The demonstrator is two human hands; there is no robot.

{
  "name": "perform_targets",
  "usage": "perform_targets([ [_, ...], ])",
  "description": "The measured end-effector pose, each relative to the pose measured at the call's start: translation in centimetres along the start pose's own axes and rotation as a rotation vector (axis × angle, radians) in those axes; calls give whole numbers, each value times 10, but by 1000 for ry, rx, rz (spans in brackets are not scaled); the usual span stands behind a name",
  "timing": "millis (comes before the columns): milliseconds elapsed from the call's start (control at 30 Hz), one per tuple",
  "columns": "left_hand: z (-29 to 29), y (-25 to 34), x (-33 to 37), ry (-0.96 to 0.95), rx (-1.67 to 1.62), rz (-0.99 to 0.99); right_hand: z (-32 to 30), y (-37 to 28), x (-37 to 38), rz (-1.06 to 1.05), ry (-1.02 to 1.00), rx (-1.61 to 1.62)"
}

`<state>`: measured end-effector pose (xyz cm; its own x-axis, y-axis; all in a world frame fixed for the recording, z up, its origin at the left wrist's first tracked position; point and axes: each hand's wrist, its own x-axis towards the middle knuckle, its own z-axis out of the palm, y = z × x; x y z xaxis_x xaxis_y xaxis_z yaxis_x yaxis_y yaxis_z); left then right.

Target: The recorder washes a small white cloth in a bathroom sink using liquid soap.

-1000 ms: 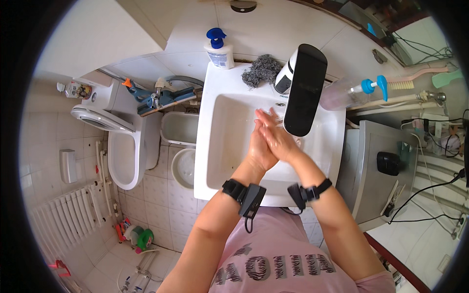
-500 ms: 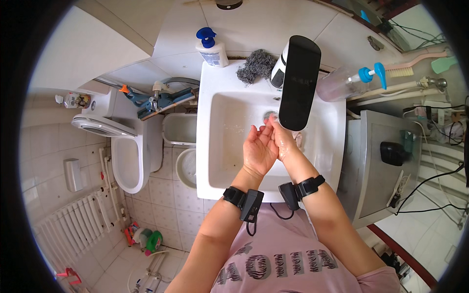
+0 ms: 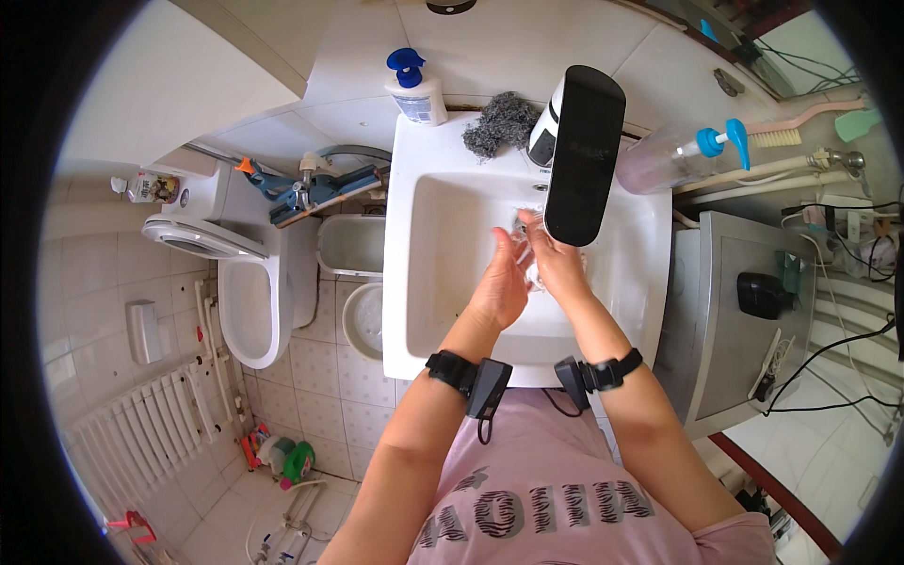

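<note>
Both of my hands are low over the white sink (image 3: 398, 282), just under the black, flat-topped head of the faucet (image 3: 586, 155). Thumb raised and fingers apart, my left hand (image 3: 502, 285) holds nothing. Close beside it on the right, my right hand (image 3: 562, 270) is also open, its fingers pointing forward and partly covered by the faucet head. Splashing water shows between and below the hands, near the metal drain. Whether the hands touch cannot be made out. A black strap with a small box circles each forearm.
On the sink's back ledge stand a white pump bottle (image 3: 417, 99) with a blue top, a grey scouring mesh (image 3: 499, 125) and a clear pump bottle (image 3: 654, 162). At left are a toilet (image 3: 250, 306) and a basin (image 3: 363, 320). A grey cabinet (image 3: 744, 320) borders the right side.
My cupped hands have moved apart a little. The left hand has turned onto its edge with its thumb up, and the right has shifted slightly to the right.
</note>
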<state>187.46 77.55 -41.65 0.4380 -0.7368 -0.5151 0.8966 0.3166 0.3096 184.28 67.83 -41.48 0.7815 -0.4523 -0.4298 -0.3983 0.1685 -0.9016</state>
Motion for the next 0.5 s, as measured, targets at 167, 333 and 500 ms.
perform_targets([
  [167,-19,-11,22,329,630,358,8,-11,-27,198,-141,672],
  [333,-6,-8,20,601,1514,651,-1,3,-12,239,-74,984],
  [500,-1,0,10,500,1464,684,-8,21,8,261,-30,1117],
])
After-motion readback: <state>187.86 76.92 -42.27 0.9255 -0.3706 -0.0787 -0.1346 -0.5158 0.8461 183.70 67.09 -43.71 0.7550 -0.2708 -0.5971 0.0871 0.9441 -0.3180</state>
